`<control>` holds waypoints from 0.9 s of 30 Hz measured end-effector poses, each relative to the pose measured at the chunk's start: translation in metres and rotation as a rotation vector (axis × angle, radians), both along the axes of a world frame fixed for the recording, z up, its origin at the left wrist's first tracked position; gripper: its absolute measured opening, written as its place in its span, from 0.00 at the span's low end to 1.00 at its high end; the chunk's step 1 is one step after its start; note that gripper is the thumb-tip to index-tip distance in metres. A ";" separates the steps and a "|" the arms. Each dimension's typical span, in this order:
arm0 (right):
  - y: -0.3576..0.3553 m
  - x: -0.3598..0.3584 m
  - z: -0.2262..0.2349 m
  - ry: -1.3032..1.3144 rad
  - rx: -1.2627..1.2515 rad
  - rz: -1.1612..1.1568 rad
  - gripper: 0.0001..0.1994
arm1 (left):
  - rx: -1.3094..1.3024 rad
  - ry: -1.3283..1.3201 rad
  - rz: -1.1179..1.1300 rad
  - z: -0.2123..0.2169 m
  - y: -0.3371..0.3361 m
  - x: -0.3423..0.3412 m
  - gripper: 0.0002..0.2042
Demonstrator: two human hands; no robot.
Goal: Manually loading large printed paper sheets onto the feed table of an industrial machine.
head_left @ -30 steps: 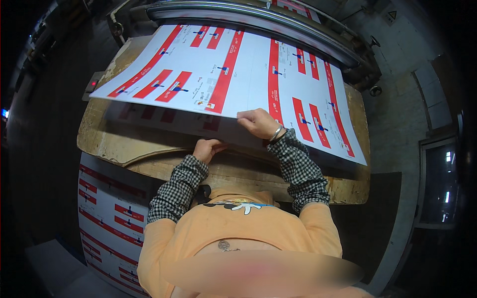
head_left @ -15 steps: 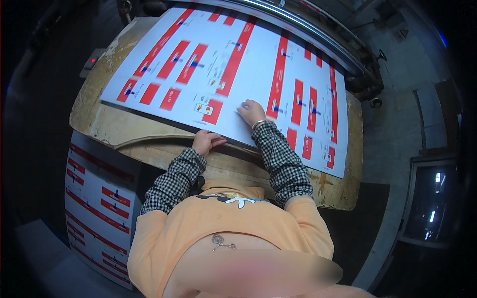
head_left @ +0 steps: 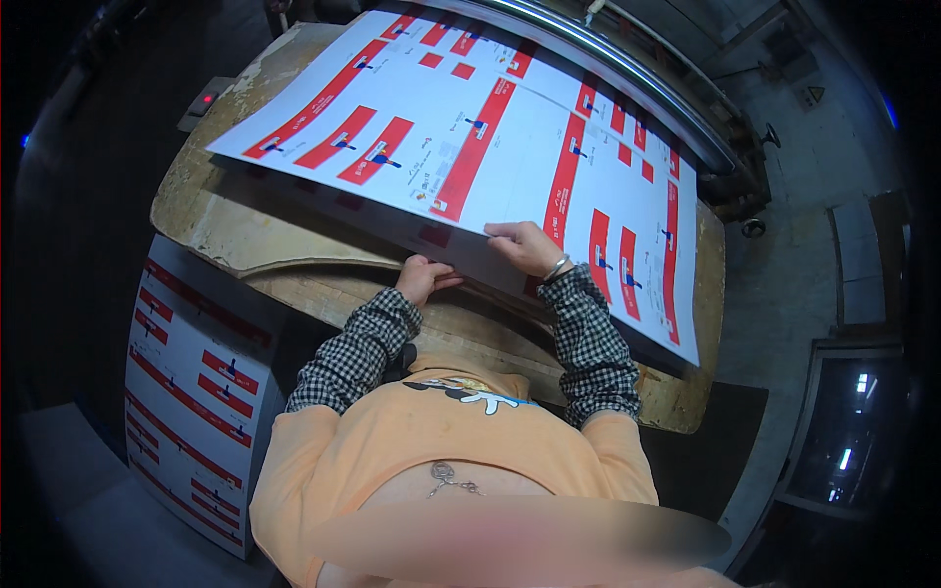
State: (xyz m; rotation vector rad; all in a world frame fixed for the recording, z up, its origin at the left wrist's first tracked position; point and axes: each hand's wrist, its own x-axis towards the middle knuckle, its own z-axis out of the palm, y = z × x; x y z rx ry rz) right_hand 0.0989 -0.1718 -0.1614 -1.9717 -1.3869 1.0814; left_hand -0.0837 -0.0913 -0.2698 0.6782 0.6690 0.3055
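Note:
A large white printed sheet point(head_left: 510, 137) with red blocks spreads over the worn wooden table, its near edge raised and bowed. My right hand point(head_left: 534, 249) is closed on that raised edge, thumb and fingers pinching it. Under it, in shadow, lies a lower printed sheet point(head_left: 434, 235) with similar red blocks. To the left, my left hand point(head_left: 429, 280) sits at the near edge of the lower sheet, its fingers pressed together on it. The fingertips of the right hand beneath the upper sheet are hidden.
The wooden table point(head_left: 196, 211) has a curved cutout at its near side. Behind it runs a shiny metal roller point(head_left: 627, 73), the sheet's far end reaching under it. A stack of printed sheets point(head_left: 186, 392) stands at lower left. A handwheel point(head_left: 753, 227) sticks out at right.
My right hand has gone from lying over the flat sheet to gripping its near edge, which has risen. The lower sheet now shows beneath. My left hand has barely moved.

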 end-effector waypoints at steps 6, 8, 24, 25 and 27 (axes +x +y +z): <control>-0.009 -0.013 -0.010 -0.086 0.268 0.036 0.17 | -0.032 -0.019 0.023 -0.015 0.001 -0.007 0.11; -0.014 -0.020 -0.030 -0.023 0.226 -0.002 0.17 | 0.049 -0.015 -0.040 -0.017 0.002 -0.007 0.14; 0.008 -0.001 -0.094 -0.344 0.138 0.024 0.29 | 0.007 0.047 0.013 0.001 0.001 -0.003 0.11; 0.002 -0.011 -0.088 -0.340 0.140 0.033 0.29 | -0.010 0.041 -0.007 0.001 0.002 -0.003 0.12; -0.007 -0.028 -0.073 -0.484 0.073 0.138 0.33 | 0.008 0.049 -0.010 0.001 0.002 -0.005 0.12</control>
